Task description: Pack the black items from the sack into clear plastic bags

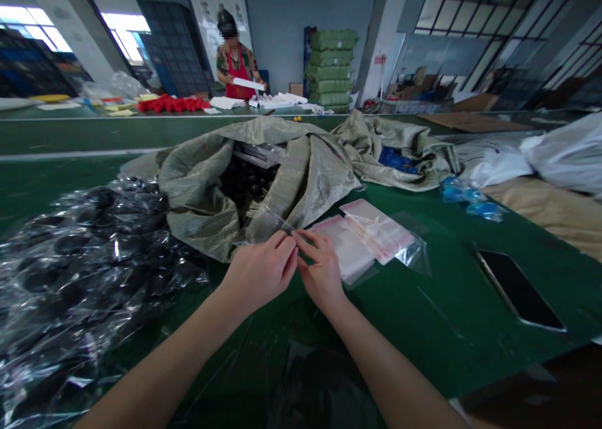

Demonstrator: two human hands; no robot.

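Fingers [308, 246] of the 2 hands meet just in front of the large woven sack [324, 178]. Those of the left hand [258, 271] are curled closed and appear to pinch a thin clear film [278, 219], whose faint edge shows just past the knuckles, against the sack's near side. Those of the right hand [324, 272] are bent, tips against the left; whether they grip the film too, I cannot tell.

The sack's mouth gapes toward the hands, its edge folded back around dark round pieces [251, 181]. Bagged black items [94, 247] heap up on the left, their right edge near the left wrist, so that side is tight. Just beyond the right hand lie flat clear bags [376, 231], overlapping, with 1 corner of film spreading past the rest.

More room opens rightward: a stretch of green tabletop [414, 328] runs from the right forearm to the phone [520, 288], which lies close to the slanting near edge of the table. A second sack [371, 150], holding something blue, sits behind the bags.
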